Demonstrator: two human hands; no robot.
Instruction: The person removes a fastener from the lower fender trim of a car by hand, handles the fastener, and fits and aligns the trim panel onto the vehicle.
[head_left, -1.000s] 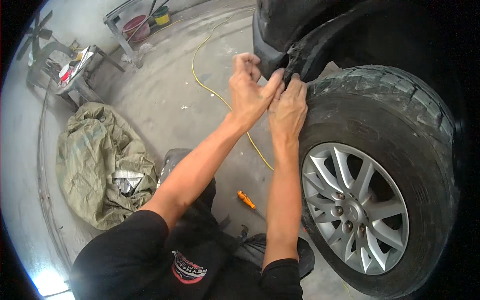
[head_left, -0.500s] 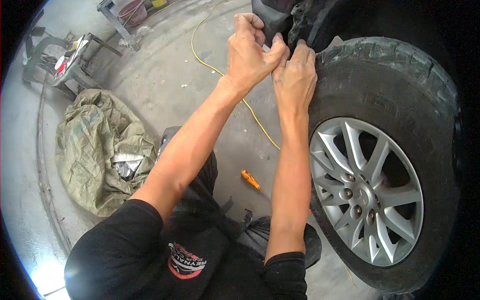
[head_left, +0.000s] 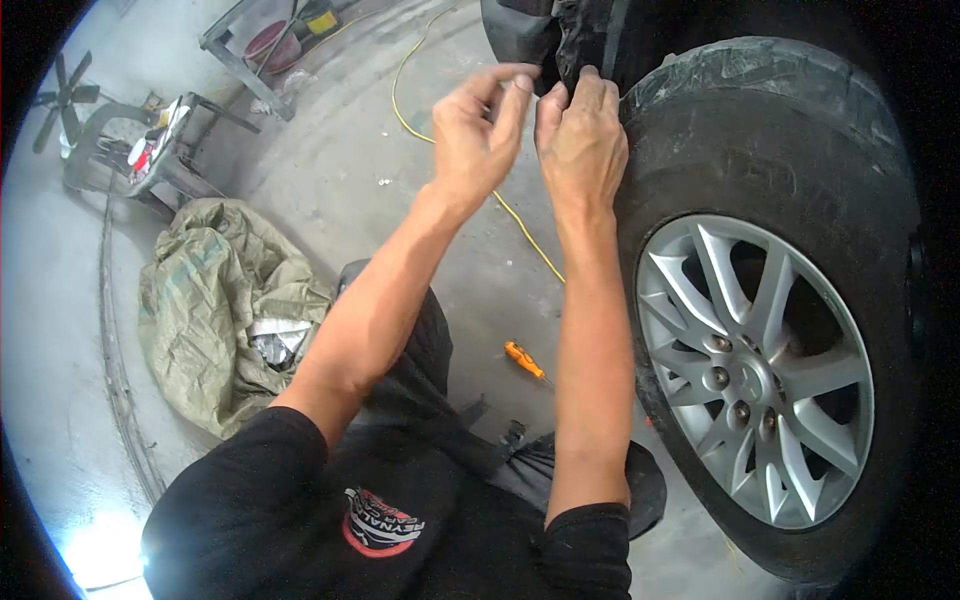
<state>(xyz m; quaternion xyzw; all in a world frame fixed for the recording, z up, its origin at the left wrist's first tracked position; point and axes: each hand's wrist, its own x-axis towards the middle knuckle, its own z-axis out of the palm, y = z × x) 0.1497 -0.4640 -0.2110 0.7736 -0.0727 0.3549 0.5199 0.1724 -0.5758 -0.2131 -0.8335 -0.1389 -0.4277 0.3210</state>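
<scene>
My left hand (head_left: pixel 480 135) is raised beside the black plastic trim (head_left: pixel 518 30) at the front of the wheel arch. Its thumb and index finger come together in a pinch; the fingertip is blurred and anything small between them is hidden. My right hand (head_left: pixel 583 140) is closed on the lower edge of that trim, thumb on the near side and fingertips partly out of sight. Just right of it stands the big tyre (head_left: pixel 760 130) with its silver alloy wheel (head_left: pixel 750 375).
An orange-handled screwdriver (head_left: pixel 524 358) lies on the floor by my right forearm. A yellow cord (head_left: pixel 525 230) runs across the floor. To the left are a crumpled green cover (head_left: pixel 205 310), a chair with items (head_left: pixel 150 150), a fan (head_left: pixel 65 103) and a reddish tub (head_left: pixel 272 48).
My left hand has moved left and a little down, apart from my right hand, and its index finger is straighter. My right hand stays at the trim. The view has shifted slightly.
</scene>
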